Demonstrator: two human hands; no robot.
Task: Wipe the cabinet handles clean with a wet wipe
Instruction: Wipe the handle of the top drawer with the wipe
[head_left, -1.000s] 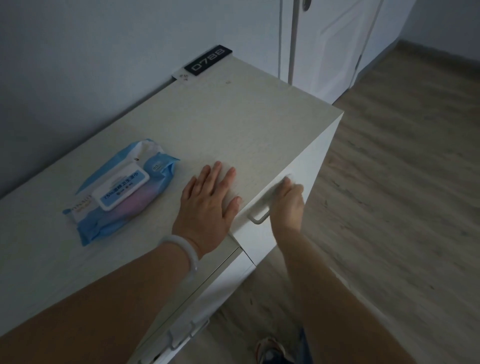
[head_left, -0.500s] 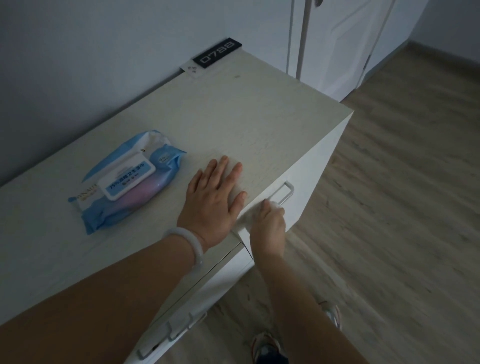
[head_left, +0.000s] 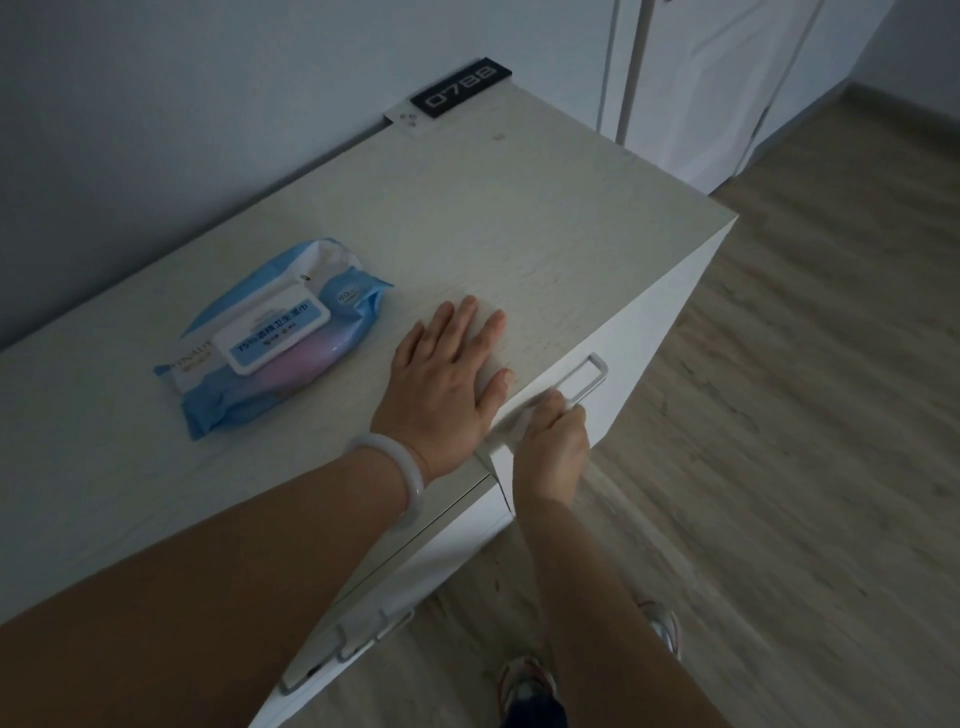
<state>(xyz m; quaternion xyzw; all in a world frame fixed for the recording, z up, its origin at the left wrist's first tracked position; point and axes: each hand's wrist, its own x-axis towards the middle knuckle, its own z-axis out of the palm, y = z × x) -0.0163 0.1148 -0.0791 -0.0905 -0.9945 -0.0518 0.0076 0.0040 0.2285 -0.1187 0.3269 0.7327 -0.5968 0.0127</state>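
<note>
Right hand curls round the wet wipe, pinching it onto the near end of the upper handle. Left hand lies flat and open on the cabinet top. Risk: pull too hard and the drawer slides open; the lower handle looks untouched.

I read "0788" on the black plaque at the cabinet top's far edge; nearer on it, the wipes pack's lid says "75%".
</note>
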